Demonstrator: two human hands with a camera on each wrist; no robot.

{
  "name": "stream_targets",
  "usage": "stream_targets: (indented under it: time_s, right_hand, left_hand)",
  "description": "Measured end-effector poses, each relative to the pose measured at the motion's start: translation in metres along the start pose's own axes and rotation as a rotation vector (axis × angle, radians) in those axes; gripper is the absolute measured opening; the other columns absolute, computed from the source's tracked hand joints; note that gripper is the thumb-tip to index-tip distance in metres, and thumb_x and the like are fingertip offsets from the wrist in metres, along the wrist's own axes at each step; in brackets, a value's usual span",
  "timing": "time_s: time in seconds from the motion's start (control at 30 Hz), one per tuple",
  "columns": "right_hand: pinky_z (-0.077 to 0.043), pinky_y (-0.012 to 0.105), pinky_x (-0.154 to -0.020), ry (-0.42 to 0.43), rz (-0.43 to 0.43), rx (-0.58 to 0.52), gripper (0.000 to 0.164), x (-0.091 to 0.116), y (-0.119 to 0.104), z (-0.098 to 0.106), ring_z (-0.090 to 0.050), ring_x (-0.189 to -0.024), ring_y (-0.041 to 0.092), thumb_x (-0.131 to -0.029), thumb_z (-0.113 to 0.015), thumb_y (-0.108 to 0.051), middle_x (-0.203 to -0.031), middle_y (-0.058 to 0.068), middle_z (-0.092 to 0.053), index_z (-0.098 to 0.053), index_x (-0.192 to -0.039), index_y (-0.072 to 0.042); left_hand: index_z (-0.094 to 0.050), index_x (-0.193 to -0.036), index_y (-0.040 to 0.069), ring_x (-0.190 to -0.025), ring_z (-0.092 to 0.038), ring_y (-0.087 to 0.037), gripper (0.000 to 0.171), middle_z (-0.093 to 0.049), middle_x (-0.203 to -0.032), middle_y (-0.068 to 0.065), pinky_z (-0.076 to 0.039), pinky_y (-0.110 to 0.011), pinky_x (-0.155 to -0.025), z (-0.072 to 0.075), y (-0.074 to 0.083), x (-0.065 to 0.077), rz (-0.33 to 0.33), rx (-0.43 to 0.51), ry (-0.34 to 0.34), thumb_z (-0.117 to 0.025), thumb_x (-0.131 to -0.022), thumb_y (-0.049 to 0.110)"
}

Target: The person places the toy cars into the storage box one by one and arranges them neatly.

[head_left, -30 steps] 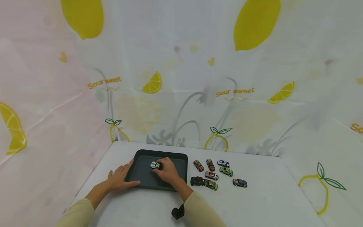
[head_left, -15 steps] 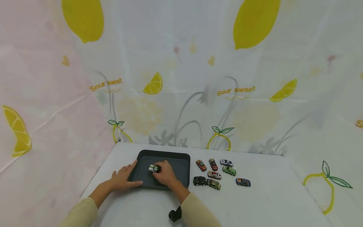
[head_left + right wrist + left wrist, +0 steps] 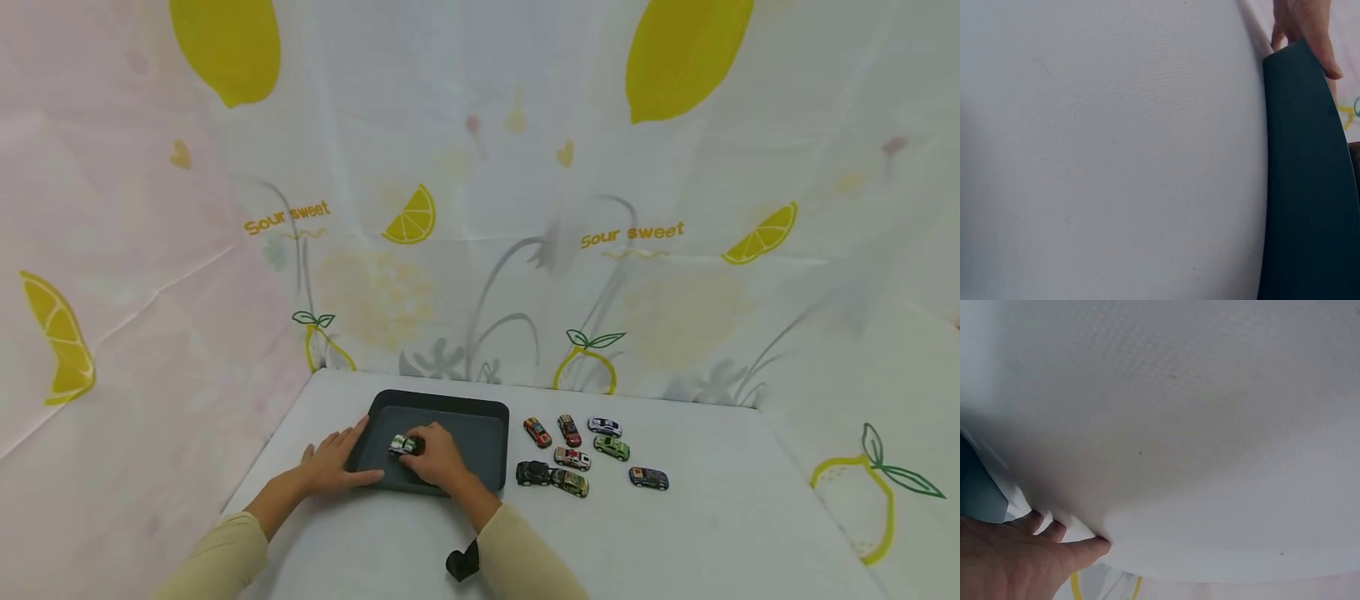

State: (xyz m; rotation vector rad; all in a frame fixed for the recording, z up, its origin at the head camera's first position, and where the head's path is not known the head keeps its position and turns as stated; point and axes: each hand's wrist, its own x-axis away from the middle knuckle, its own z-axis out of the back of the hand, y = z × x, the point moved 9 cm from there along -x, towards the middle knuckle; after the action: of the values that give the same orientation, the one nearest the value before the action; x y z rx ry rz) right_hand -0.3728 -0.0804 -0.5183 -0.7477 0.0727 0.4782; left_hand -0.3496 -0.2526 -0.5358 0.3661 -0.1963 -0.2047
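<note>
In the head view, my right hand (image 3: 437, 457) pinches a small green-and-white toy car (image 3: 401, 445) over the floor of a dark grey tray (image 3: 480, 442). Whether the car's wheels touch the tray cannot be made out. My left hand (image 3: 332, 462) lies at the tray's left side, fingers extended along the rim and thumb by the front edge. Seen from the left wrist, the left hand (image 3: 1019, 559) has its fingers spread beside the tray's dark corner (image 3: 979, 487). The right wrist view shows the tray's outer wall (image 3: 1304, 175), with left-hand fingers (image 3: 1316, 34) at its far corner.
Right of the tray, several toy cars stand on the white table (image 3: 720, 517): a black one (image 3: 533, 473) touching or nearly touching a camouflage-coloured one (image 3: 570, 482), a green one (image 3: 611, 447), and a dark blue one (image 3: 648, 477) farther right. A lemon-printed cloth (image 3: 480, 275) hangs behind.
The right hand has moved the toy car slightly left and nearer within the tray, then nearly stopped. The left hand keeps its place at the rim; the whole view has shifted slightly.
</note>
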Motion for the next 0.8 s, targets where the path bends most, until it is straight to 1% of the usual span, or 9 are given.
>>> stream_targets:
  time_s: [0.1, 0.17, 0.23, 0.33, 0.4, 0.47, 0.57, 0.7, 0.8]
  right_hand:
    - [-0.051, 0.025, -0.078, 0.001, 0.028, 0.041, 0.032, -0.002, -0.003, -0.002, -0.062, -0.091, 0.013, -0.084, -0.080, -0.026, -0.102, 0.003, -0.067, -0.074, -0.113, -0.013]
    - [-0.051, 0.026, -0.079, -0.012, 0.040, 0.053, 0.032, -0.001, -0.005, -0.007, -0.063, -0.093, 0.014, -0.084, -0.079, -0.028, -0.103, 0.003, -0.068, -0.074, -0.112, -0.012]
    - [-0.051, 0.025, -0.079, -0.033, 0.024, 0.044, 0.032, 0.003, -0.003, -0.012, -0.063, -0.093, 0.014, -0.084, -0.079, -0.029, -0.103, 0.003, -0.067, -0.073, -0.111, -0.011]
    - [-0.052, 0.026, -0.078, -0.053, -0.018, 0.016, 0.032, 0.008, 0.001, -0.018, -0.063, -0.092, 0.014, -0.084, -0.080, -0.028, -0.101, 0.002, -0.067, -0.073, -0.109, -0.010]
    - [-0.051, 0.025, -0.077, -0.049, -0.026, 0.002, 0.032, 0.009, 0.002, -0.018, -0.062, -0.091, 0.014, -0.083, -0.081, -0.027, -0.100, 0.002, -0.066, -0.073, -0.107, -0.009]
    - [-0.051, 0.024, -0.076, -0.042, -0.007, 0.007, 0.032, 0.006, -0.002, -0.018, -0.062, -0.090, 0.013, -0.082, -0.081, -0.028, -0.099, 0.002, -0.067, -0.073, -0.107, -0.009]
    - [-0.050, 0.022, -0.074, -0.047, 0.020, 0.011, 0.032, 0.001, -0.009, -0.018, -0.061, -0.088, 0.011, -0.083, -0.081, -0.028, -0.098, 0.002, -0.067, -0.073, -0.107, -0.010]
    - [-0.050, 0.022, -0.073, -0.045, 0.010, -0.004, 0.031, -0.003, -0.013, -0.018, -0.060, -0.087, 0.011, -0.083, -0.081, -0.027, -0.098, 0.002, -0.066, -0.072, -0.107, -0.009]
    - [-0.051, 0.023, -0.074, -0.055, 0.000, -0.008, 0.031, -0.001, -0.014, -0.023, -0.061, -0.087, 0.011, -0.082, -0.081, -0.026, -0.098, 0.002, -0.066, -0.073, -0.107, -0.009]
  left_hand:
    - [-0.011, -0.159, 0.013, -0.139, -0.031, -0.054, 0.109, -0.034, -0.153, -0.031, -0.016, -0.083, -0.101, 0.003, 0.001, 0.001, -0.006, 0.001, 0.026, -0.062, -0.082, 0.071]
    - [-0.012, -0.159, 0.013, -0.139, -0.032, -0.053, 0.108, -0.035, -0.153, -0.030, -0.017, -0.083, -0.101, 0.000, 0.000, 0.003, 0.002, -0.005, 0.030, -0.063, -0.082, 0.070]
    - [-0.013, -0.158, 0.012, -0.138, -0.033, -0.053, 0.109, -0.036, -0.152, -0.031, -0.018, -0.083, -0.100, -0.005, 0.000, 0.004, 0.003, 0.001, 0.023, -0.064, -0.081, 0.069]
    - [-0.013, -0.159, 0.013, -0.139, -0.033, -0.052, 0.109, -0.035, -0.153, -0.029, -0.018, -0.082, -0.101, -0.016, 0.000, 0.004, 0.005, 0.013, -0.007, -0.063, -0.081, 0.071]
    - [-0.014, -0.159, 0.013, -0.139, -0.032, -0.052, 0.109, -0.035, -0.153, -0.029, -0.018, -0.082, -0.101, -0.019, 0.002, 0.003, -0.002, 0.027, -0.008, -0.064, -0.081, 0.071]
    - [-0.013, -0.159, 0.013, -0.139, -0.032, -0.052, 0.109, -0.035, -0.153, -0.029, -0.017, -0.082, -0.101, -0.017, 0.003, 0.002, -0.004, 0.030, 0.000, -0.064, -0.080, 0.071]
    - [-0.013, -0.159, 0.013, -0.139, -0.031, -0.054, 0.109, -0.034, -0.152, -0.031, -0.016, -0.083, -0.100, -0.010, 0.004, 0.002, -0.013, 0.035, 0.015, -0.063, -0.081, 0.071]
    - [-0.012, -0.158, 0.016, -0.137, -0.031, -0.055, 0.108, -0.034, -0.151, -0.033, -0.016, -0.084, -0.100, -0.002, 0.006, 0.003, -0.029, 0.041, 0.033, -0.060, -0.081, 0.073]
    - [-0.013, -0.158, 0.013, -0.137, -0.033, -0.054, 0.108, -0.035, -0.151, -0.032, -0.017, -0.084, -0.099, -0.002, 0.004, 0.006, -0.028, 0.039, 0.024, -0.061, -0.082, 0.072]
